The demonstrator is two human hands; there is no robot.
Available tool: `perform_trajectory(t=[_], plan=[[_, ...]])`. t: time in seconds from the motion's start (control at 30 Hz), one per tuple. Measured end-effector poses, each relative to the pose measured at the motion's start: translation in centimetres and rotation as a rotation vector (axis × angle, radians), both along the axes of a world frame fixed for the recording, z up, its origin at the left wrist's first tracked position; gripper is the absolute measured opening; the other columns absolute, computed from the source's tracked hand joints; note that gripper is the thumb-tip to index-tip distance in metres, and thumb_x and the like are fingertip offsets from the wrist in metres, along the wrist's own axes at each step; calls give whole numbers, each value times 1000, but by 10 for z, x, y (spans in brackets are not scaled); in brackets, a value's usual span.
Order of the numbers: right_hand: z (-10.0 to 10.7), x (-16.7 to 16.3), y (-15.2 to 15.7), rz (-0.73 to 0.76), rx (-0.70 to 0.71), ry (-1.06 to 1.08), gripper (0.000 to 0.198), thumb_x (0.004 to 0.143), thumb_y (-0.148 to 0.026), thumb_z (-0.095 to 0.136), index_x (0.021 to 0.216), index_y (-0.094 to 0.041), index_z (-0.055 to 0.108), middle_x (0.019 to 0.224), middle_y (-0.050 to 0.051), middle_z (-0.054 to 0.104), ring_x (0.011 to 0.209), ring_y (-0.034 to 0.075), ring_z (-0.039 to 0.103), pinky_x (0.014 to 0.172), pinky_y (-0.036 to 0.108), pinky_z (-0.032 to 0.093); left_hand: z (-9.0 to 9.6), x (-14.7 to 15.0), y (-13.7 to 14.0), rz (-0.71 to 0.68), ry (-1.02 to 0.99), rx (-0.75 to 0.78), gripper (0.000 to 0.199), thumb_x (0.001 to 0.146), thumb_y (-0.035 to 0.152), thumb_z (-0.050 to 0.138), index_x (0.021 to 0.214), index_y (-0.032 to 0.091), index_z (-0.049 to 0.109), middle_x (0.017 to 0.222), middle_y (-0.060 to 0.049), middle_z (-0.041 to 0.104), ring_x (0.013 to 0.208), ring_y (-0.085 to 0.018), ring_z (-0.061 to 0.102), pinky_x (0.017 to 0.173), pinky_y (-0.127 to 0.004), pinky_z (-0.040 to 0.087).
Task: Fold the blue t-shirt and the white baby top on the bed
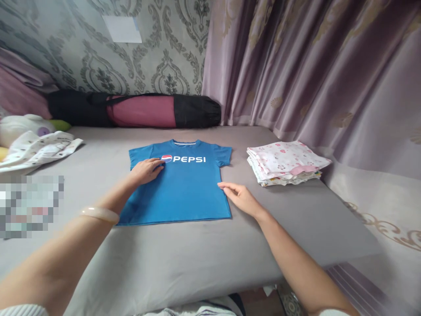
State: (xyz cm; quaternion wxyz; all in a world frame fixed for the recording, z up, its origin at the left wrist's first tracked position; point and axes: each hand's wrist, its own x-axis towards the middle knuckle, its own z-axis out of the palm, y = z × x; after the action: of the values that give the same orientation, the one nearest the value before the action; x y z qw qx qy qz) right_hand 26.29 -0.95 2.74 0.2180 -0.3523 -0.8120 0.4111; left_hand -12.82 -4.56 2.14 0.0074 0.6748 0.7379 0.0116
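Note:
A blue T-shirt with a white PEPSI print lies spread flat, front up, its collar toward the wall. My left hand rests on the shirt's left side by the round logo, fingers stretched out and holding nothing. A pale bangle circles that wrist. At the shirt's right side edge is my right hand, its thumb and fingertips brought together at the hem of the side. Whether cloth sits between those fingertips is too small to make out.
A stack of folded white printed clothes stands to the right on the grey sheet. Behind lies a long black and maroon bag. At left are a plush toy and a spotted white cloth. Purple curtains hang at right.

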Motion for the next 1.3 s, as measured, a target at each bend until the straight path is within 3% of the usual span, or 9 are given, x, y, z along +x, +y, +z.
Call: perform_trajectory(t=[0.07, 0.13, 0.27, 0.37, 0.5, 0.8, 1.13, 1.3], plan=[[-4, 2, 7, -170, -1, 68, 36, 93, -35, 41, 110, -18, 68, 107, 8, 71, 99, 20, 66, 90, 35, 51, 9, 9, 6, 44, 5, -15, 41, 94, 33, 37, 126, 19, 59, 130, -9, 60, 114, -24, 58, 98, -33, 42], [-9, 3, 11, -249, 105, 65, 31, 90, -34, 44, 98, -18, 69, 100, 8, 71, 92, 19, 66, 85, 32, 51, 15, 21, 14, 78, 1, -8, 37, 94, 31, 39, 117, 16, 64, 118, -11, 66, 105, -25, 62, 92, -33, 45], [-13, 3, 6, -245, 336, -77, 24, 89, -28, 47, 86, -19, 68, 96, 8, 67, 93, 19, 61, 87, 31, 47, 19, 56, 37, 34, -41, 42, 35, 95, 31, 39, 111, 15, 65, 113, -10, 67, 104, -21, 61, 91, -29, 44], [-13, 0, -1, -259, 414, -192, 19, 89, -26, 50, 83, -20, 67, 95, 7, 65, 93, 19, 59, 89, 31, 44, 20, 88, 58, -50, -109, 65, 31, 92, 29, 42, 108, 19, 67, 110, -8, 69, 104, -20, 62, 91, -27, 44], [-11, -4, -9, -272, 411, -272, 18, 89, -30, 54, 77, -20, 63, 93, 6, 62, 91, 19, 58, 87, 32, 43, 24, 135, 86, -172, -258, 102, 30, 90, 24, 45, 111, 18, 66, 110, -9, 68, 104, -21, 62, 91, -28, 46], [-2, -8, -23, -257, 365, -315, 28, 89, -34, 57, 65, -21, 59, 91, 4, 60, 89, 17, 58, 85, 31, 43, 27, 217, 130, -264, -281, 64, 27, 89, 27, 52, 113, 19, 64, 113, -8, 67, 110, -19, 61, 93, -25, 45], [7, -10, -34, -212, 316, -339, 23, 88, -32, 59, 67, -21, 58, 92, 4, 61, 92, 19, 57, 82, 32, 43, 28, 251, 154, -44, -254, 26, 42, 81, 46, 63, 110, 15, 66, 122, -16, 61, 117, -29, 56, 95, -34, 47], [16, -9, -39, -171, 271, -337, 20, 86, -30, 61, 69, -21, 56, 92, 4, 60, 91, 19, 56, 81, 33, 42, 27, 251, 164, 4, -277, 1, 30, 85, 32, 58, 109, 17, 67, 121, -15, 62, 112, -25, 61, 92, -31, 49]])
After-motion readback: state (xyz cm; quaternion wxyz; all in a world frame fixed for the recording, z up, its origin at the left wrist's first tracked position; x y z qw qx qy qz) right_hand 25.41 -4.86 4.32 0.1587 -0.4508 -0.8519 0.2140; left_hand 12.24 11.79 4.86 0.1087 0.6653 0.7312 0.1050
